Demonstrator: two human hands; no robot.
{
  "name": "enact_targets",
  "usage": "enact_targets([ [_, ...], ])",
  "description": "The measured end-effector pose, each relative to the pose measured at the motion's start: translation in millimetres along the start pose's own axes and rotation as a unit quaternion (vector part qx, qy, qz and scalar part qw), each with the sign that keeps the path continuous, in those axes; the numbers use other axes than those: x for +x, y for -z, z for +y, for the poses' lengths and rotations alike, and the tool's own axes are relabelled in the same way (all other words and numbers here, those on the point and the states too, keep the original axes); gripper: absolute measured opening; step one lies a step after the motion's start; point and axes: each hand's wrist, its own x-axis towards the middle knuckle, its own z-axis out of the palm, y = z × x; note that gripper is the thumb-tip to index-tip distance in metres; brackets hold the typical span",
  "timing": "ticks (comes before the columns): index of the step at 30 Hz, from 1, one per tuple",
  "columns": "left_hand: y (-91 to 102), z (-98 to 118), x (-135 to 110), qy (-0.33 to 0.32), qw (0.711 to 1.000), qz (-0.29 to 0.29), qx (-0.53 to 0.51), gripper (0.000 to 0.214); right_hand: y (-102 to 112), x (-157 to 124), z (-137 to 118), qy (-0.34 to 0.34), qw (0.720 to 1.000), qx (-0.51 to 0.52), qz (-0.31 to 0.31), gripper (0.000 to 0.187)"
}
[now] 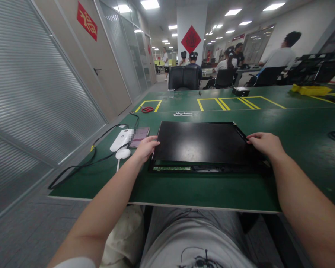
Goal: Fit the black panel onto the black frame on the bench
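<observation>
A flat black display panel [195,141] lies over a shallow black frame [226,169] on the green table, slightly offset so the frame's near side shows. A green circuit board strip [171,169] is visible along that near side. My left hand [146,148] pinches the panel's left edge, thumb on top. At the right edge, my right hand [265,143] is closed with thumb and forefinger on the panel's side; its other fingers are partly hidden.
Left of the panel lie a phone [139,136], a white power strip [120,140], a white round plug [123,153] and a black cable [80,167]. Farther back are red scissors [147,109], a plastic cup [171,93], a black box [241,91] and a yellow tray [311,90]. Several people sit beyond.
</observation>
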Motion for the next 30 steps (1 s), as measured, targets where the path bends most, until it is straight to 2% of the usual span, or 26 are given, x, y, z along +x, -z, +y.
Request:
enact_targets([
  [3, -0.8, 0.1, -0.5, 0.002, 1.0, 0.0, 0.015, 0.048, 1.8, -1.7, -1.5, 0.0, 1.0, 0.001, -0.002, 0.027],
  [8, 0.1, 0.7, 0.0, -0.04, 0.999, 0.0, 0.03, 0.04, 3.9, -2.6, -3.1, -0.005, 1.0, 0.001, -0.009, 0.027],
  [13, 6.1, -1.6, 3.4, -0.082, 0.988, 0.007, 0.127, 0.04, 4.1, -2.2, -3.7, -0.005, 1.0, 0.006, -0.007, 0.028],
  [18, 10.9, -6.5, 7.6, -0.133, 0.957, 0.013, 0.257, 0.032, 5.5, -4.1, -6.5, -0.022, 0.999, 0.028, -0.015, 0.031],
  [25, 12.4, -12.0, 13.4, -0.149, 0.932, -0.02, 0.329, 0.016, 3.5, -1.1, -4.0, -0.013, 0.999, 0.027, -0.025, 0.031],
  [30, 10.6, -12.1, 13.4, -0.142, 0.929, -0.03, 0.34, 0.017, 3.5, -1.0, -3.8, -0.013, 0.999, 0.044, -0.021, 0.029],
])
